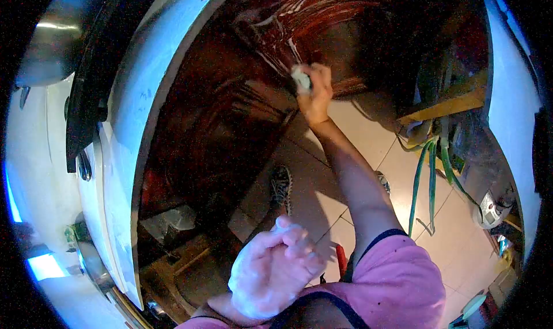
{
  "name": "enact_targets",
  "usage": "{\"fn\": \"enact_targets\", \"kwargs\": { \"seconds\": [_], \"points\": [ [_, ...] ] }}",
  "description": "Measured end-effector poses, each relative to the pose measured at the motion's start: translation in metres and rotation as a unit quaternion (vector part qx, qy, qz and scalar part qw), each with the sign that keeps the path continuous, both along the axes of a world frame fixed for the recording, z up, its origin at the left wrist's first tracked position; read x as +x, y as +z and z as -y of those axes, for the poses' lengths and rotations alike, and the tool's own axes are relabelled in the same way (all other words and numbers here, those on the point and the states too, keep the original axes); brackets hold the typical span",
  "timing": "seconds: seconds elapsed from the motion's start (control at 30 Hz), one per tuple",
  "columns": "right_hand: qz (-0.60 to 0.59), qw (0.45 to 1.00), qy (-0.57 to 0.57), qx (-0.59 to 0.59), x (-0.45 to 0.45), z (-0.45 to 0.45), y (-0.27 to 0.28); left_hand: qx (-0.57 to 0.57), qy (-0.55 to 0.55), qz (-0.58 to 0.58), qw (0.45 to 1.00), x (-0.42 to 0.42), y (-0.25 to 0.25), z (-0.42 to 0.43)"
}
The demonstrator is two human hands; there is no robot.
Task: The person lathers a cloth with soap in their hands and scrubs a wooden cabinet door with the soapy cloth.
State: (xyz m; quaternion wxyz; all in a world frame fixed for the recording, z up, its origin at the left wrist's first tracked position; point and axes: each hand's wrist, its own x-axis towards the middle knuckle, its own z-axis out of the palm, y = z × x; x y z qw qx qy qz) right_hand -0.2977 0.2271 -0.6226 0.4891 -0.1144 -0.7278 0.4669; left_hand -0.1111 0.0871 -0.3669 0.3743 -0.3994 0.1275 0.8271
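Observation:
My right hand (pixel 317 95) reaches far forward, its fingers closed on a small white foamy pad (pixel 300 79). Whether that is a sponge or a folded cloth cannot be made out. The pad is against a dark reddish-brown panel (pixel 219 81), whose upper part bears curved white foamy streaks (pixel 305 6). Close to the camera, my left hand (pixel 276 268) is raised with the fingers curled in and the thumb up. It looks whitish in the bright light, and the inside of its grip is hidden.
Pale floor tiles (pixel 368 127) lie below, with a shoe (pixel 281 185) on them. A white panel edge (pixel 155 70) runs along the left. Long green leaves (pixel 432 179) hang at the right below a wooden board (pixel 449 101). Beside them is a round white object (pixel 491 211).

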Motion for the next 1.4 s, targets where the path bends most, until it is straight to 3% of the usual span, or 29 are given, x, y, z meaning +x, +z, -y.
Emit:
{"fn": "enact_targets", "kwargs": {
  "seconds": [0.1,0.2,0.33,0.43,0.5,0.6,0.77,0.83,0.9,1.07,1.23,1.3,1.4],
  "points": [
    [-0.06,0.996,0.027,0.055,-0.009,0.004,0.067,-0.016,-0.028,-0.036,0.999,0.001,-0.002,-0.001],
    [-0.063,0.995,0.022,0.067,-0.011,0.011,0.073,-0.006,0.014,0.016,1.0,-0.002,-0.001,-0.003],
    [0.051,0.995,0.023,0.086,-0.001,0.009,-0.016,-0.037,0.003,0.015,0.999,0.0,0.001,-0.001],
    [0.077,0.994,0.03,0.075,0.005,0.004,-0.021,-0.029,-0.018,-0.023,0.999,0.003,-0.001,-0.001],
    [0.076,0.994,0.039,0.068,-0.001,0.008,0.008,-0.007,-0.03,-0.042,0.999,0.002,-0.002,-0.001],
    [-0.021,0.992,0.041,0.119,-0.007,0.009,0.057,-0.01,-0.007,-0.005,1.0,0.0,-0.002,-0.001],
    [-0.007,0.994,0.042,0.101,-0.002,0.005,-0.004,-0.012,-0.014,-0.024,1.0,0.0,0.001,0.0],
    [0.085,0.991,0.046,0.092,0.007,0.0,-0.023,-0.02,-0.018,-0.029,0.999,0.001,0.002,0.001],
    [0.094,0.989,0.024,0.108,0.007,-0.002,-0.031,-0.01,-0.028,-0.029,0.999,0.0,0.001,0.001],
    [0.0,0.988,0.029,0.154,0.0,0.002,0.049,0.006,-0.005,-0.019,1.0,-0.001,0.0,0.002],
    [-0.001,0.992,0.045,0.117,-0.001,0.005,-0.002,-0.003,-0.011,-0.024,1.0,0.0,0.0,0.002],
    [0.099,0.99,0.048,0.087,0.007,0.003,-0.037,0.011,-0.009,-0.021,1.0,0.002,0.001,0.001],
    [0.095,0.991,0.033,0.09,0.007,0.003,-0.028,0.015,-0.018,-0.017,1.0,0.003,-0.001,0.004]
  ]
}}
